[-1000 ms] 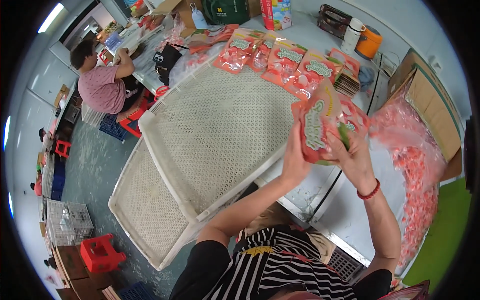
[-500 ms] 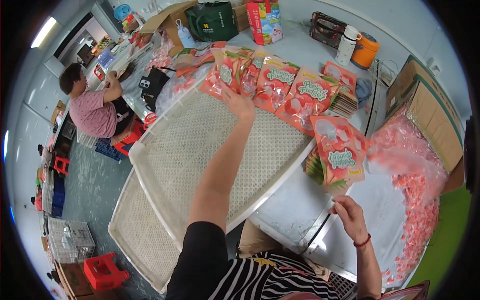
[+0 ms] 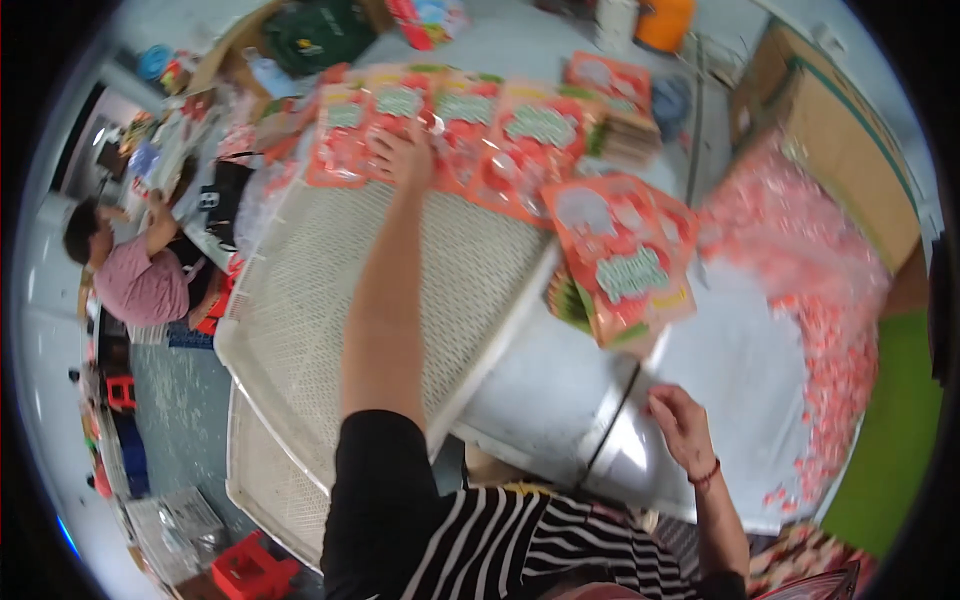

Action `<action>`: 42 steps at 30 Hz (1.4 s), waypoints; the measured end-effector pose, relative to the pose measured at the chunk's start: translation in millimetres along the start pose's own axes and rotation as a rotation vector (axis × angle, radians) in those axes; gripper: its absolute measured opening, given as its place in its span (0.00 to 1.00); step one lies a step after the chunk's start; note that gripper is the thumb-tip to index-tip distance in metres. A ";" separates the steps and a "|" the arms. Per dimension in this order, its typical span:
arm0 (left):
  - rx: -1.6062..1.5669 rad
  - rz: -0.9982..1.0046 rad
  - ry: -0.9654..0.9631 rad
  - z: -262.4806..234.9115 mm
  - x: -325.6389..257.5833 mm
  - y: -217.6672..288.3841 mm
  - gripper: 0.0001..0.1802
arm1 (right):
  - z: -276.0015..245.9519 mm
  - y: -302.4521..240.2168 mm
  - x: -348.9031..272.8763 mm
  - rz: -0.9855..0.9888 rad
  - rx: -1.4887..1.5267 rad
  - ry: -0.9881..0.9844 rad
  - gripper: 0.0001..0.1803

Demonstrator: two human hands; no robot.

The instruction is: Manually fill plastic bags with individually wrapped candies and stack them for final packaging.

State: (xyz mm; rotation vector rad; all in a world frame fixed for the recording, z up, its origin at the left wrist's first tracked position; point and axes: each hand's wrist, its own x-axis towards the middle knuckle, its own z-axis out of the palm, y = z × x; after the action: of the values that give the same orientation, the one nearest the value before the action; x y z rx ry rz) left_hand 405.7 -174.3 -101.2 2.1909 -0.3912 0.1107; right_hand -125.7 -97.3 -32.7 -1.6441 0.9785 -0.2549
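Observation:
My left hand (image 3: 405, 157) lies with its fingers spread on an orange-pink candy pouch (image 3: 396, 103), one of several pouches side by side along the far edge of a white mesh tray (image 3: 350, 290). To its right, a larger-looking pouch (image 3: 527, 140) ends the row. Closer to me, a stack of similar pouches (image 3: 622, 268) sits beside the tray's right corner, the top one turned the other way round. Over the metal tabletop (image 3: 545, 400), just below that stack, my right hand (image 3: 685, 430) is closed with curled fingers; whatever they hold, if anything, is too small to make out.
Small wrapped pink candies (image 3: 835, 400) heap at the right, beside a plastic bag and a cardboard box (image 3: 840, 150). Another pouch stack (image 3: 615, 100) stands farther back. A second tray (image 3: 270, 480) lies under the first. A seated co-worker (image 3: 140, 270) is at the left.
My head view has shifted, so the scene sits differently. My left hand has come onto the second pouch from the left, now lying flatter in the row. My right hand stays curled near the stack.

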 end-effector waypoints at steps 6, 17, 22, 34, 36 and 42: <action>0.163 0.470 0.132 -35.2 -14.9 14.2 0.43 | -2.6 16.9 -25.6 -0.017 0.106 0.015 0.10; -0.007 1.431 -0.496 -71.2 -284.2 114.0 0.27 | -0.1 45.2 -73.8 -0.094 0.057 0.020 0.12; 0.093 1.394 -0.642 -68.1 -295.6 104.5 0.21 | -5.1 61.8 -93.7 -0.090 0.084 0.067 0.11; -0.156 1.167 -0.735 -140.1 -329.7 140.1 0.08 | -4.9 53.4 -83.8 -0.107 0.165 0.161 0.11; -0.200 1.082 -0.818 -149.2 -363.6 135.2 0.09 | -2.2 42.0 -72.2 -0.173 0.212 0.277 0.11; -0.344 0.941 -0.985 -136.7 -422.4 115.4 0.08 | -7.2 41.4 -53.5 -0.373 0.022 0.583 0.11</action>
State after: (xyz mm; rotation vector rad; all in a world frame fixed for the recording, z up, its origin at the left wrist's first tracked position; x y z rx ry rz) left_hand -22.5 -30.0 -22.0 1.4156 -1.8058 -0.5094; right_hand -182.8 -64.7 -49.8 -1.7615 1.0743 -1.0373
